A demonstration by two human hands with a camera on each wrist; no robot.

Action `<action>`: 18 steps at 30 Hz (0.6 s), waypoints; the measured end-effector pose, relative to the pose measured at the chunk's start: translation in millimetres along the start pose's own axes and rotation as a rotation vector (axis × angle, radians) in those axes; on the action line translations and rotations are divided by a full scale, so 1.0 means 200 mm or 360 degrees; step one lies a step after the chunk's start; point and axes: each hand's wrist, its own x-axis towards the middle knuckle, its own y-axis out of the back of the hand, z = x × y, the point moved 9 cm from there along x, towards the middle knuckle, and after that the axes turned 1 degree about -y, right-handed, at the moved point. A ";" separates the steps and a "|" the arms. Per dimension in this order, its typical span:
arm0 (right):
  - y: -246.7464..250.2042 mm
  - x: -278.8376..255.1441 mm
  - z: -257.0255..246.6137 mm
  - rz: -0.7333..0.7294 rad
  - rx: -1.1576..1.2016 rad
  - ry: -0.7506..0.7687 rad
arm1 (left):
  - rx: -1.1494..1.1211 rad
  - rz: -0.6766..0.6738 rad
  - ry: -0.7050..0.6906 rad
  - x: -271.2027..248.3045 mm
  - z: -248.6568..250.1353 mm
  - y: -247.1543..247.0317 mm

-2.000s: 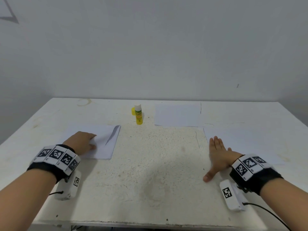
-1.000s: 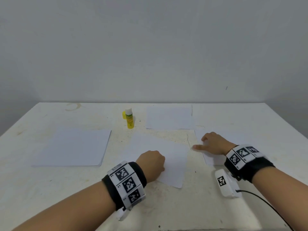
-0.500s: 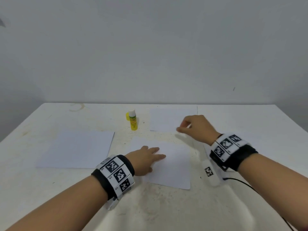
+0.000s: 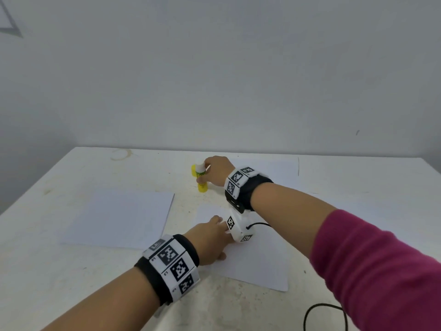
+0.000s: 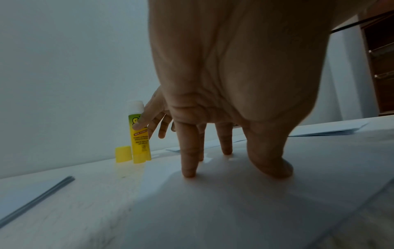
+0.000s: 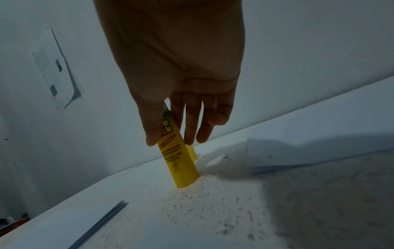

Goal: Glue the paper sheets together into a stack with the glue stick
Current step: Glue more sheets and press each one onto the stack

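Right hand (image 4: 216,169): thumb and fingers (image 6: 189,128) closed round the upper body of the glue stick (image 4: 201,179), which stands uncapped with its base on the table (image 4: 71,271), slightly tilted in the right wrist view. Yellow cap (image 5: 123,154) stands on the table just beside the stick. Left hand (image 4: 210,237): fingers straight and spread, fingertips (image 5: 189,171) pressing flat on a single sheet (image 4: 257,266) at table centre, pinning it. Outward: a paper pile (image 4: 119,218) lies to the left, its layered edge visible in the wrist views; more paper (image 4: 267,167) lies at the far side, behind the right wrist. Progress, as judged: early. One sheet is laid out as a base; no glue is visibly applied, no sheets visibly joined. Left: spread glue, add sheets, repeat.
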 end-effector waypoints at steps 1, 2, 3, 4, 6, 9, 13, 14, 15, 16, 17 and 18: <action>0.00 0.01 0.00 -0.0001 -0.0009 0.0006 | -0.0004 0.0006 -0.0004 0.00 0.00 0.00; 0.01 0.01 0.00 -0.0001 -0.0001 0.0008 | -0.0006 0.0018 -0.0015 -0.01 0.00 0.01; 0.03 0.00 0.01 0.0002 0.0018 0.0015 | -0.0004 0.0037 -0.0030 -0.01 0.00 0.02; 0.05 -0.02 0.01 0.0007 0.0052 0.0021 | 0.0005 0.0062 -0.0049 -0.01 0.00 0.03; 0.11 -0.07 0.03 0.0005 0.0163 0.0040 | 0.0027 0.0096 -0.0078 0.00 0.00 0.04; 0.20 -0.20 0.10 -0.0176 0.0522 -0.0047 | 0.0032 0.0107 -0.0088 0.00 -0.01 0.05; 0.28 -0.39 0.31 -0.0433 0.0193 -0.0202 | 0.0024 0.0135 -0.0046 0.01 -0.03 0.07; 0.32 -0.42 0.38 -0.0379 0.0060 -0.0251 | 0.0017 0.0148 -0.0042 0.01 -0.03 0.07; 0.37 -0.45 0.44 -0.0263 -0.0006 -0.0299 | 0.0001 0.0156 -0.0042 0.01 -0.02 0.08; 0.41 -0.47 0.49 -0.0119 -0.0012 -0.0321 | -0.0019 0.0165 -0.0048 0.02 -0.01 0.09; 0.45 -0.49 0.52 0.0019 0.0017 -0.0322 | -0.0035 0.0173 -0.0062 0.03 0.00 0.10; 0.47 -0.51 0.55 0.0126 0.0060 -0.0324 | -0.0051 0.0175 -0.0085 0.04 0.01 0.11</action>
